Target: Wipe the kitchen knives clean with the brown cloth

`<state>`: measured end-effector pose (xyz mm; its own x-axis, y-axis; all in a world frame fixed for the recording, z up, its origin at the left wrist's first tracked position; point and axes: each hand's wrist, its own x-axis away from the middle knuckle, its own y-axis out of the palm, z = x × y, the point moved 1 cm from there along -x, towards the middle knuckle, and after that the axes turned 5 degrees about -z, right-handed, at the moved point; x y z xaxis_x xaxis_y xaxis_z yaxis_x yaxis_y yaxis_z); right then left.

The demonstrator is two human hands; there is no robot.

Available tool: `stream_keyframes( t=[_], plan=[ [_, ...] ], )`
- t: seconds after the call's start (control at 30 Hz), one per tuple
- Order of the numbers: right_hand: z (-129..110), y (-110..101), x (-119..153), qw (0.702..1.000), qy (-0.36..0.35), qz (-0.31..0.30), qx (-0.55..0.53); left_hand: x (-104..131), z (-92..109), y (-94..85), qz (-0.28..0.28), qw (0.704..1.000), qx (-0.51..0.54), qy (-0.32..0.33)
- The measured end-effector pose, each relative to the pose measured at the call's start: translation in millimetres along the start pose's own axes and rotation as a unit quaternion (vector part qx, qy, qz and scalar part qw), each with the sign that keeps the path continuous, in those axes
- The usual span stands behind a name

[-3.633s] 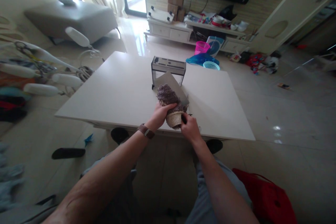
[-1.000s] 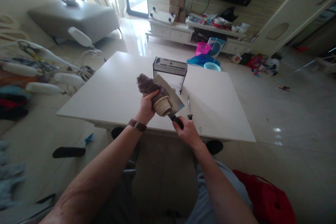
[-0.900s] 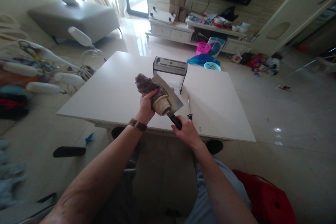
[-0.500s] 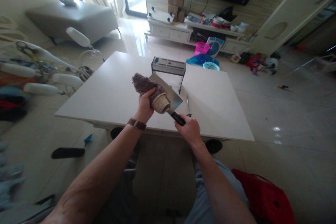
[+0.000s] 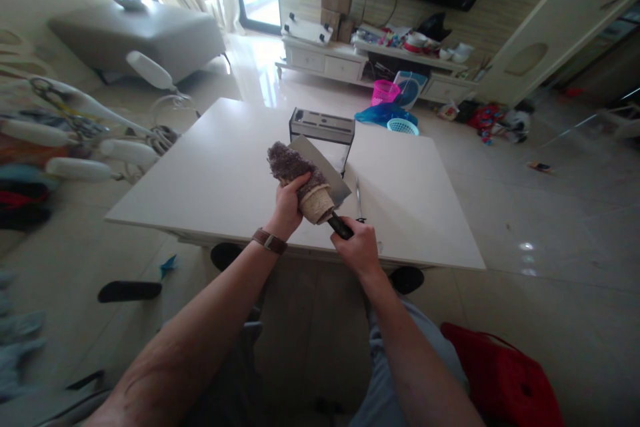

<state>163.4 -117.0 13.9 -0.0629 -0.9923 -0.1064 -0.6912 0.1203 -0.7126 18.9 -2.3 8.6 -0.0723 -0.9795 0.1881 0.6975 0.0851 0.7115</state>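
Mid-frame, our left hand (image 5: 289, 207) grips the cloth (image 5: 294, 164), likely soft and light; our right hand (image 5: 360, 247) clasps the handle (image 5: 341, 226), the safest hold on a probably stiff cleaver (image 5: 327, 163).

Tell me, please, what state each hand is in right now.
Left hand: closed, holding the fuzzy cloth.
Right hand: closed, holding the cleaver by its handle.

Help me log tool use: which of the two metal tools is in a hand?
The broad cleaver, its black handle gripped by the right hand. The slim pointed tool instead lies on the white table.
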Motion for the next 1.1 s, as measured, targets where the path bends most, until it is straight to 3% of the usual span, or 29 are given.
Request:
stream_keyframes(
  t=[0.4, 0.9, 1.1],
  plan=[
    [-3.9, 7.4, -5.1, 0.999, -0.006, 0.011, -0.039, 12.0, -7.1, 5.4, -0.004, 0.999, -0.041, 0.013],
    [3.5, 5.2, -4.7, 0.998, -0.006, 0.013, -0.061, 18.5, -18.3, 2.5, -0.038, 0.990, -0.135, -0.009],
    [4.2, 2.9, -4.8, 0.996, -0.003, 0.023, -0.086, 17.3, -24.0, 5.4, -0.027, 0.988, -0.149, -0.001]
  ],
)
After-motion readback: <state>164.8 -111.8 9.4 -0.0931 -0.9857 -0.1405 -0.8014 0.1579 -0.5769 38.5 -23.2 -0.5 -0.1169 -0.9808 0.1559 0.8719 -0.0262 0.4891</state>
